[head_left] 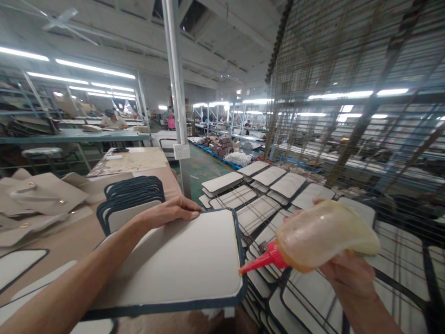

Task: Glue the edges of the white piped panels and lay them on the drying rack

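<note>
A pale, flat panel with dark blue edging (181, 260) lies before me, one end reaching over the table's right edge. My left hand (170, 211) grips its far edge, thumb on top and fingers curled over the side. In my right hand (347, 269) is a squeeze glue bottle (323, 234), tipped on its side, amber liquid inside. Its red nozzle (260, 262) points left, the tip at the panel's right border near the front corner. A thin yellowish line runs along that border. Part of my right hand is hidden behind the bottle.
Left of the panel stand dark-edged panels in a stack (130, 199) and beige pieces with brass fittings (45, 197). Wire racks (239, 208) on the right bear many panels; upright mesh racks (347, 93) rise above them. A metal post (177, 93) stands ahead. People sit at far tables.
</note>
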The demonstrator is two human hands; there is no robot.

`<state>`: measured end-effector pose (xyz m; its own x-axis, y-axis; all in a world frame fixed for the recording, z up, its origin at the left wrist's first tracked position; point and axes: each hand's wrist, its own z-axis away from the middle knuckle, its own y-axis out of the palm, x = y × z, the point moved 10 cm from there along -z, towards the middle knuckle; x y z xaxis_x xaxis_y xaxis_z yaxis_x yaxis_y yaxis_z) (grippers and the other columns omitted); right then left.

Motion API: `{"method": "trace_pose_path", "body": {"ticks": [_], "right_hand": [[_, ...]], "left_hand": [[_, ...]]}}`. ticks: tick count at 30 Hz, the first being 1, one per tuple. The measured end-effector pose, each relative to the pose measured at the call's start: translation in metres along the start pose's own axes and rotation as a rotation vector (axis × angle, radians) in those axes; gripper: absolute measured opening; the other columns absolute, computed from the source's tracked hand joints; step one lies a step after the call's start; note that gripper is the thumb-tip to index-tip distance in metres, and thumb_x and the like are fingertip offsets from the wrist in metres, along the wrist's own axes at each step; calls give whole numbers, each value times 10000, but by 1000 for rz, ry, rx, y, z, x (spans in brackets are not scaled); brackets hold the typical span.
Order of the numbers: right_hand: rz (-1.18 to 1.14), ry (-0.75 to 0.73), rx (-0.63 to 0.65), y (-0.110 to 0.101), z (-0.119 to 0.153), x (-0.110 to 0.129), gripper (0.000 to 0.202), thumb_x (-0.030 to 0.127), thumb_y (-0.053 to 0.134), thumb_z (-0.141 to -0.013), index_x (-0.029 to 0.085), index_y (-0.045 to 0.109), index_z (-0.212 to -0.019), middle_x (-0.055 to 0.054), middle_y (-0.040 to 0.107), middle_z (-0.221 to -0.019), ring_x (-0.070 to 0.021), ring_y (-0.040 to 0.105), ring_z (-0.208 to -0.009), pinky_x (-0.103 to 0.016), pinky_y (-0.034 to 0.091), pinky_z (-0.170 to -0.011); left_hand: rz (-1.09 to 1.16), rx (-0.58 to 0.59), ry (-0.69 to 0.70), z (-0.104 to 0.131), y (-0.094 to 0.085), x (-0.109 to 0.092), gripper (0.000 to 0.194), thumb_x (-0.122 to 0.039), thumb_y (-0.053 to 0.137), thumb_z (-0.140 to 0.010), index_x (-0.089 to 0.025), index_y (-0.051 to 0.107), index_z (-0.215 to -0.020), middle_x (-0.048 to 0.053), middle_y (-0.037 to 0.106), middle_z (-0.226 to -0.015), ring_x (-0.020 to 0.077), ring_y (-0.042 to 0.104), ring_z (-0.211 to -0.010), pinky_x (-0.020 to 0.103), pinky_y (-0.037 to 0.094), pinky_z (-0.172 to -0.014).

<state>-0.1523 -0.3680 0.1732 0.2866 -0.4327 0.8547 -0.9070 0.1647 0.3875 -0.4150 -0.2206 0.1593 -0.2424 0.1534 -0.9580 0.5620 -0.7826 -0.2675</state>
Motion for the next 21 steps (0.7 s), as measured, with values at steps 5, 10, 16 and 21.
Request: {"method": "trace_pose_path", "body": {"ticks": [5, 10, 16, 21], "right_hand": [[-43, 11, -110, -4, 4, 1, 730, 339, 830, -532, 358, 539, -1201, -63, 660, -1107, -324, 619, -1005, -466, 516, -852], [-68, -133, -163, -8, 9, 13, 678, 319, 816, -573, 328, 561, -1201, -78, 673, -1081, -337, 628, -985, -517, 451, -946], [-47, -215, -269, -20, 10, 12, 678, 349, 811, -607, 334, 542, -1229, -64, 682, -1050, -323, 624, -997, -507, 483, -916], [-3, -300, -342, -25, 16, 17, 614, 299, 772, -666, 348, 536, -1231, -25, 668, -1088, -266, 589, -1073, -404, 493, -926]], "left_hand": [[86, -16, -15, 0, -6, 7, 222, -335, 686, -706, -148, 750, -808, 71, 706, -714, 220, 641, -692, 251, 480, -599], [155, -98, -25, 3, -14, 14, 276, -346, 668, -739, -126, 737, -891, 77, 702, -724, 209, 642, -686, 248, 473, -598], [274, -183, -39, 0, -18, 26, 339, -361, 675, -738, -127, 720, -979, 86, 722, -771, 188, 640, -625, 235, 460, -551], [356, -291, -22, -4, -22, 36, 320, -340, 707, -704, -150, 723, -961, 68, 730, -762, 189, 647, -638, 229, 465, -555]]}}
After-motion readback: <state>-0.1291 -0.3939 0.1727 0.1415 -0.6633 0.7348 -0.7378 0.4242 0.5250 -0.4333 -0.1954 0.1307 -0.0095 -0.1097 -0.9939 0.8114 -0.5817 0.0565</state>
